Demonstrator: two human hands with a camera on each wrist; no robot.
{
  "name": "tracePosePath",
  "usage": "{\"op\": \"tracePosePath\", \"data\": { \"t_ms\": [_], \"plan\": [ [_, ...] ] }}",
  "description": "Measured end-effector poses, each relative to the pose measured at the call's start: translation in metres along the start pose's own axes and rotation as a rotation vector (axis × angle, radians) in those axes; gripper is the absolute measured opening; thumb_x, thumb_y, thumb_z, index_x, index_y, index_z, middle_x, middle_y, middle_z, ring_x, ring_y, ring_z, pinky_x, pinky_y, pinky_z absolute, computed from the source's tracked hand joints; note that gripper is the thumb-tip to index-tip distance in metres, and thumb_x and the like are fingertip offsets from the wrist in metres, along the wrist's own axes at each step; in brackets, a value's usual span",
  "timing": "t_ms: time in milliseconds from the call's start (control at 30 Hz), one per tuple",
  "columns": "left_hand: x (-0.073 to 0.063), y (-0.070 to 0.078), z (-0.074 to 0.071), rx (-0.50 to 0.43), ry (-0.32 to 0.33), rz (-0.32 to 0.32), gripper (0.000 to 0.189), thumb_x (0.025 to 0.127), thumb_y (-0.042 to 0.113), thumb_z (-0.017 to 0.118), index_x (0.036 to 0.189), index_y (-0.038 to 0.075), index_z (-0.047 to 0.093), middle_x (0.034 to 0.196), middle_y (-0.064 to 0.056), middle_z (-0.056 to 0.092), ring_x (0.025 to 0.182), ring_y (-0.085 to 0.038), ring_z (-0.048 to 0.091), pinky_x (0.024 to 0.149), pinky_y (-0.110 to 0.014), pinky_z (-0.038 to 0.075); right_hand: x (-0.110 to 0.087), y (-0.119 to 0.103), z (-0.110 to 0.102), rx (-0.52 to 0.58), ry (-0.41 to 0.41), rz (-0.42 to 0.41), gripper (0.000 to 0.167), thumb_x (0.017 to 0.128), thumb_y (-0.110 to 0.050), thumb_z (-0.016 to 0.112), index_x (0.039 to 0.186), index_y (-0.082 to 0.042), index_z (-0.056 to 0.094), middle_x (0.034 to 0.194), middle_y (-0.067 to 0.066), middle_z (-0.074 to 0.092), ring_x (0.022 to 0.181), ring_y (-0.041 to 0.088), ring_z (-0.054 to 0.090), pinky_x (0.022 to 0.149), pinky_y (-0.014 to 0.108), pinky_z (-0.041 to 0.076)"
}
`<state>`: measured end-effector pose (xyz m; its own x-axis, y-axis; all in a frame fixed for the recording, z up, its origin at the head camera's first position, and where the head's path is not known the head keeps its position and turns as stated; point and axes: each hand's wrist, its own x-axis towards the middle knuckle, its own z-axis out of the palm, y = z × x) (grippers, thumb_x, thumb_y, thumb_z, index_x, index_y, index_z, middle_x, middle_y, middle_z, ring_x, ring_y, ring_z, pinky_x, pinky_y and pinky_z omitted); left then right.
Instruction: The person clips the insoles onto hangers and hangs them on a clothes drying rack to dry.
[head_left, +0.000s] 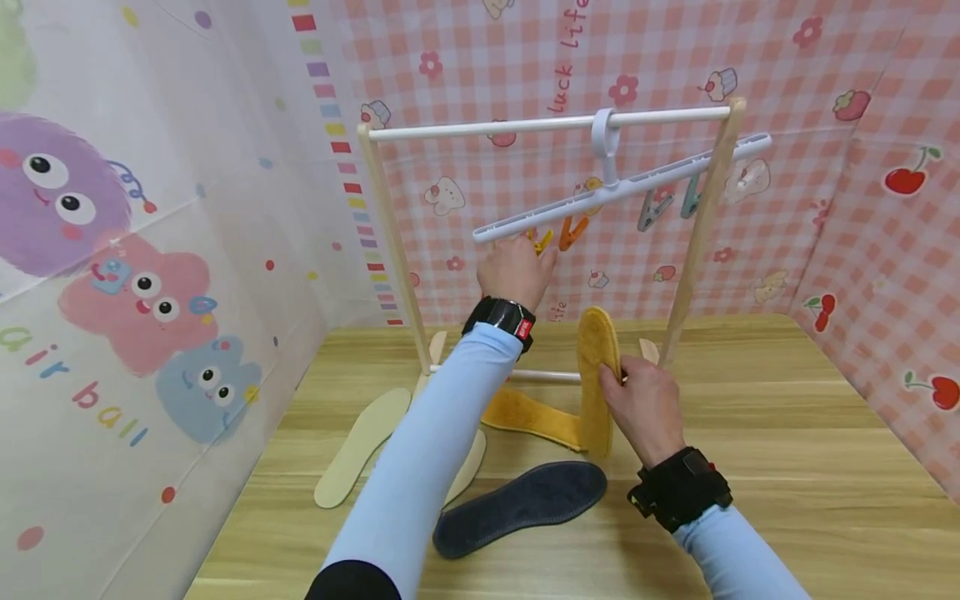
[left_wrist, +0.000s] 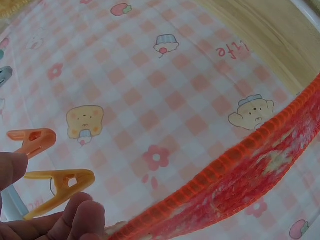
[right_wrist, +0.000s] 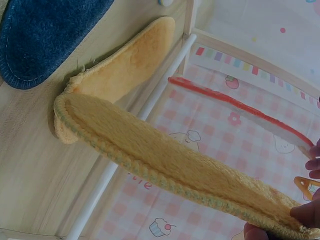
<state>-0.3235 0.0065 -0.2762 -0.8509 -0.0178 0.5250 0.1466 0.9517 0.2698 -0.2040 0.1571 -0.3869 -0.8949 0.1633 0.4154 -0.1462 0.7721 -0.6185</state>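
My left hand is raised under the left end of a white hanger. It holds a red insole with orange stitched edging, which the arm hides in the head view. Beside its fingers hang a yellow clip and an orange clip. My right hand pinches a yellow fuzzy insole by its side and keeps it upright above the table. The lower end of this insole overlaps a second yellow insole lying on the table.
A wooden rack with a white top rod carries the tilted hanger. Grey and teal clips hang on its right half. A dark blue insole and two cream insoles lie on the wooden table. Patterned cloth surrounds it.
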Motion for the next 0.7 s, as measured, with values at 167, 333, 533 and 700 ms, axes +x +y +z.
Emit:
{"op": "tracePosePath", "data": {
  "t_ms": [167,333,533,700],
  "plan": [
    [0.006,0.005,0.001,0.03,0.011,-0.022,0.051,0.096,0.059,0.052,0.065,0.019,0.056,0.056,0.003,0.047,0.05,-0.013,0.05,0.044,-0.031,0.041,0.001,0.0,0.0,-0.003,0.005,-0.006,0.031,0.096,-0.023,0.064,0.097,0.007,0.072,0.079,0.018,0.07,0.065,0.029,0.065,0.055,0.04,0.054],
    [0.011,0.006,0.004,0.062,0.014,-0.04,0.054,0.096,0.06,0.052,0.06,0.019,0.054,0.055,0.003,0.043,0.049,-0.013,0.048,0.044,-0.03,0.039,0.001,0.0,0.0,0.002,0.007,-0.018,0.03,0.096,-0.023,0.065,0.097,0.007,0.072,0.08,0.019,0.071,0.065,0.029,0.065,0.056,0.04,0.054],
    [0.016,0.004,0.01,0.091,0.006,-0.037,0.057,0.097,0.06,0.05,0.057,0.019,0.054,0.052,0.003,0.042,0.047,-0.014,0.049,0.042,-0.029,0.035,0.001,0.0,0.001,0.006,-0.003,-0.01,0.029,0.096,-0.023,0.065,0.097,0.006,0.072,0.08,0.018,0.071,0.064,0.028,0.065,0.055,0.038,0.054],
    [0.019,0.007,0.012,0.118,0.008,-0.04,0.055,0.096,0.061,0.051,0.06,0.02,0.057,0.055,0.003,0.046,0.051,-0.014,0.051,0.043,-0.03,0.037,0.001,0.001,0.0,0.006,-0.005,-0.013,0.029,0.096,-0.023,0.065,0.097,0.006,0.072,0.08,0.018,0.071,0.064,0.027,0.065,0.055,0.038,0.054]
  ]
}}
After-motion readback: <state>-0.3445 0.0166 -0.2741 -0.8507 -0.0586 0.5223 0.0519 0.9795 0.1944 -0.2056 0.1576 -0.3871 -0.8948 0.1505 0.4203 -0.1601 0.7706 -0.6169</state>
